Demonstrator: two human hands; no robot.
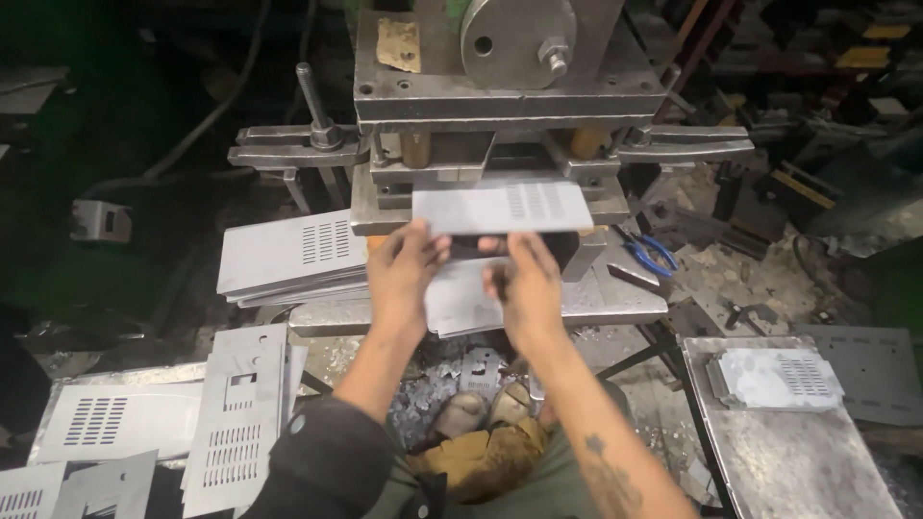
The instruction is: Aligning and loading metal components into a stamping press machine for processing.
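1. The left hand [404, 274] and the right hand [524, 284] are both raised in front of the press, each pinching the near edge of 1 flat metal sheet [503, 207] between thumb and fingers.
2. The sheet is light grey, roughly rectangular, with a block of narrow slots right of its middle. It is held about level, its far edge at the mouth of the die [481, 159] in the centre of the scene.
3. The press [505, 58] stands at the far centre, a heavy grey steel block with a round disc on its face and clamp bars reaching left and right.
4. Below the hands, more blank sheets lie on the press table [615, 298], just under the right hand.
5. To the left of the press, a stack of slotted sheets [288, 255] rests at a tilt.
6. At the near left, several punched panels [236, 413] with slots and square cut-outs lie spread over one another.
7. At the near right, a metal-topped stand [798, 461] carries 1 small slotted piece [777, 377] with notched corners.
8. Blue-handled pliers [649, 252] lie right of the die, beside the press table.
9. Scrap bits and 2 sandalled feet [486, 408] show on the floor between the forearms.
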